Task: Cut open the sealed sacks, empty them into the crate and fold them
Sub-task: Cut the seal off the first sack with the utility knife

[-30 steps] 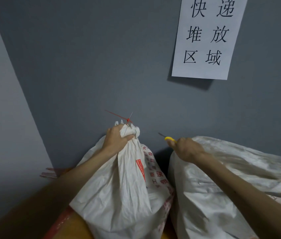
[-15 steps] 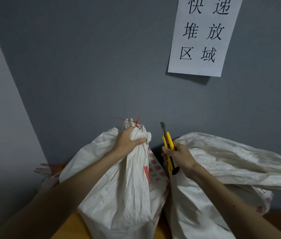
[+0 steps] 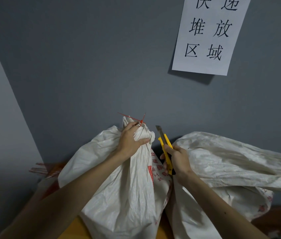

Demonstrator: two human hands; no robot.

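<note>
The gathered neck of a white woven plastic sack [image 3: 119, 178], sealed by a thin red plastic zip tie [image 3: 140, 120], is clenched in the left hand [image 3: 131, 140]. A yellow utility knife [image 3: 165, 149] with its blade extended upward is gripped firmly in the right hand [image 3: 179, 161], just beside the neck. A 2nd crumpled white sack [image 3: 231, 166] lies to the right, against the grey wall [image 3: 101, 66].

The tied sack [image 3: 119, 187] stands left of a second sack [image 3: 231, 169], both against the wall [image 3: 93, 66].

The sacks [image 3: 127, 195] are crinkled woven plastic, faintly glossy; the knife [image 3: 166, 150] (yellow plastic body) bears a dull metal blade; the wall [image 3: 93, 66] is matt.
</note>
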